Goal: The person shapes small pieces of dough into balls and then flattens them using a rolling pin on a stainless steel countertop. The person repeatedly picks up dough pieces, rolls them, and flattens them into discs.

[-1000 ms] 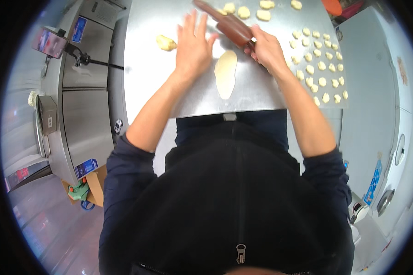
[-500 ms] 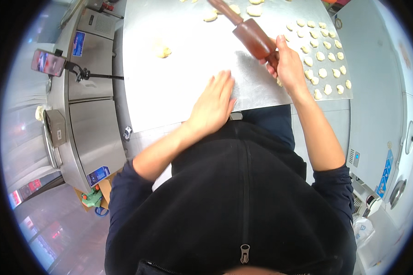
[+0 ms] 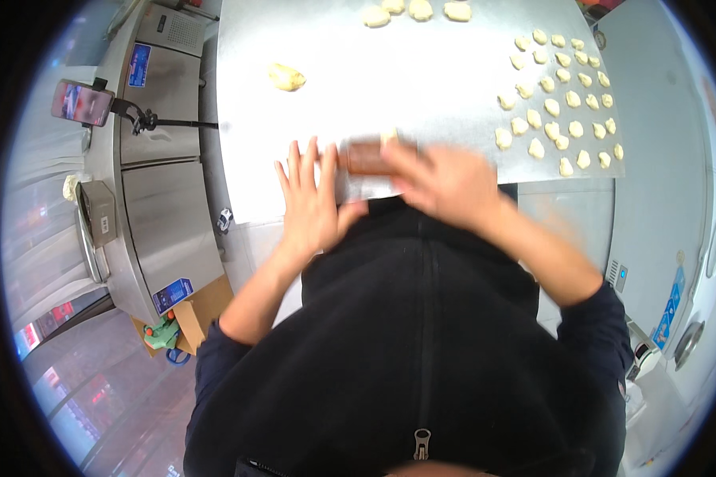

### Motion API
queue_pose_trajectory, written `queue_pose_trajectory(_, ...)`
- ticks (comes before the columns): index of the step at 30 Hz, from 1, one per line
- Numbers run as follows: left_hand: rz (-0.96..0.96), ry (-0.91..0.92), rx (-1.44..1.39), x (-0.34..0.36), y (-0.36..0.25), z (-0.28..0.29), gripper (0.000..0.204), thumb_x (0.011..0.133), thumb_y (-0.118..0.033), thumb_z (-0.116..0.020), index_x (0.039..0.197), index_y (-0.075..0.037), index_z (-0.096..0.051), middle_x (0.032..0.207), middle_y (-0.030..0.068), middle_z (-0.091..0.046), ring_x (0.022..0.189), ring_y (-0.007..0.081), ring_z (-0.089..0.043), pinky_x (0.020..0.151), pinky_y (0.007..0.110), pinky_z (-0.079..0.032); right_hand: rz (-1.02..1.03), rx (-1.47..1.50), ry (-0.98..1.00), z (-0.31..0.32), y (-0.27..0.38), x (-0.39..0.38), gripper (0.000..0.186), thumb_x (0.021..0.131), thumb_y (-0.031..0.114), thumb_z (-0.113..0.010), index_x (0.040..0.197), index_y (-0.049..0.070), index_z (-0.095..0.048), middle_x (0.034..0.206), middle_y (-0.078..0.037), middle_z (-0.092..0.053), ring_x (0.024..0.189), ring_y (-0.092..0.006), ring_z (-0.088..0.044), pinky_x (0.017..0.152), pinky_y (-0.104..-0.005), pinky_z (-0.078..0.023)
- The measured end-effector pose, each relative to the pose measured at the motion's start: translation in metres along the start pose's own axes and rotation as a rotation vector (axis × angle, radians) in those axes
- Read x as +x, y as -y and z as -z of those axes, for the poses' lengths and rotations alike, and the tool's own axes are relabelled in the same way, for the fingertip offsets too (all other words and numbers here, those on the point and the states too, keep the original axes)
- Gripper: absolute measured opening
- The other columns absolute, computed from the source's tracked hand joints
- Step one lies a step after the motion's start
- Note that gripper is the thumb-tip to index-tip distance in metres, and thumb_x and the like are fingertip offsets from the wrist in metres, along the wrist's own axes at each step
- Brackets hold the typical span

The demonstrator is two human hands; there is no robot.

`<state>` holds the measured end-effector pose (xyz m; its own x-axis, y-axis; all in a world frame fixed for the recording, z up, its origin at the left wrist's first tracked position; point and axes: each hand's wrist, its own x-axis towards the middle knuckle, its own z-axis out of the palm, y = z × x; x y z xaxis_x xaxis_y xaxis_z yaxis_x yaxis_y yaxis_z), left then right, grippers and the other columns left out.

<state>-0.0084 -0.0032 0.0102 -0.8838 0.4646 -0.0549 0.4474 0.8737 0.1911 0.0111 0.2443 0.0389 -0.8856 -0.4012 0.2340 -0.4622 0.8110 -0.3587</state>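
Note:
A brown wooden rolling pin (image 3: 367, 156) lies across the near edge of the steel worktable (image 3: 374, 87), blurred by motion. My left hand (image 3: 312, 199) rests flat with fingers spread on its left end. My right hand (image 3: 445, 181) covers its right end, palm down and blurred. A sliver of pale dough (image 3: 388, 137) shows just beyond the pin; the rest of it is hidden under the pin and my hands.
Several small dough pieces (image 3: 561, 103) lie in rows at the table's right. A larger dough lump (image 3: 286, 77) sits at the left, more lumps (image 3: 418, 9) at the far edge. Steel cabinets (image 3: 155, 199) and a phone on a stand (image 3: 82, 103) stand to the left.
The rolling pin came from the far right of the table to the near edge. Both hands now lie on it, the right pulled back toward my body.

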Motion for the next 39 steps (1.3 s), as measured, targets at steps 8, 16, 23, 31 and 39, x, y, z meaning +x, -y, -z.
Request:
queue_pose_trajectory(8,-0.122,-0.540,-0.062,0.096,0.025,-0.032,0.072,0.108,-0.039,-0.061,0.166,-0.004,-0.039,0.174,0.0213,-0.034,0.163,0.0416,-0.028,0.131,0.064,-0.019,-0.597,0.629,-0.151,-0.047,-0.070,0.056,0.054,0.114,0.051,-0.047,0.120,0.009,-0.081,0.077,-0.014,-0.076,0.071,-0.0257,-0.074,0.072,-0.0403,-0.059)
queue_pose_trajectory(16,-0.186,-0.194,-0.101,0.113,-0.014,-0.063,0.035,0.094,-0.035,-0.079,0.100,-0.003,-0.067,0.109,0.0177,-0.068,0.100,0.0345,-0.064,0.090,0.051,-0.048,-0.753,0.964,-0.374,-0.022,-0.095,0.024,0.063,0.116,0.055,-0.043,0.122,0.003,-0.079,0.077,-0.002,-0.073,0.060,-0.0059,-0.053,0.060,-0.0260,-0.047)
queue_pose_trajectory(23,-0.288,-0.070,-0.117,0.043,-0.051,-0.012,0.076,0.098,-0.034,-0.077,0.154,0.006,-0.048,0.166,0.0285,-0.040,0.159,0.0399,-0.036,0.125,0.067,-0.030,-0.697,1.005,-0.389,-0.023,-0.093,0.000,0.065,0.115,0.057,-0.044,0.114,0.001,-0.079,0.074,-0.003,-0.071,0.060,-0.0073,-0.052,0.061,-0.0265,-0.045)
queue_pose_trajectory(31,-0.401,-0.223,-0.326,-0.004,-0.008,-0.041,0.049,0.088,-0.007,-0.082,0.135,0.000,-0.071,0.138,0.0216,-0.069,0.129,0.0403,-0.067,0.111,0.055,-0.052,-0.594,0.657,-0.285,-0.022,-0.056,0.012,0.053,0.110,0.051,-0.058,0.135,0.007,-0.074,0.082,-0.010,-0.076,0.062,-0.0180,-0.064,0.063,-0.0367,-0.053)
queue_pose_trajectory(39,-0.152,-0.116,-0.030,-0.006,0.016,-0.028,0.098,0.099,-0.057,-0.069,0.172,-0.006,-0.029,0.180,0.0215,-0.019,0.166,0.0456,-0.014,0.125,0.076,-0.012,-0.129,0.014,-0.025,-0.032,0.003,-0.036,0.065,0.098,0.041,-0.078,0.156,0.017,-0.061,0.091,-0.013,-0.072,0.068,-0.0268,-0.071,0.064,-0.0401,-0.058)
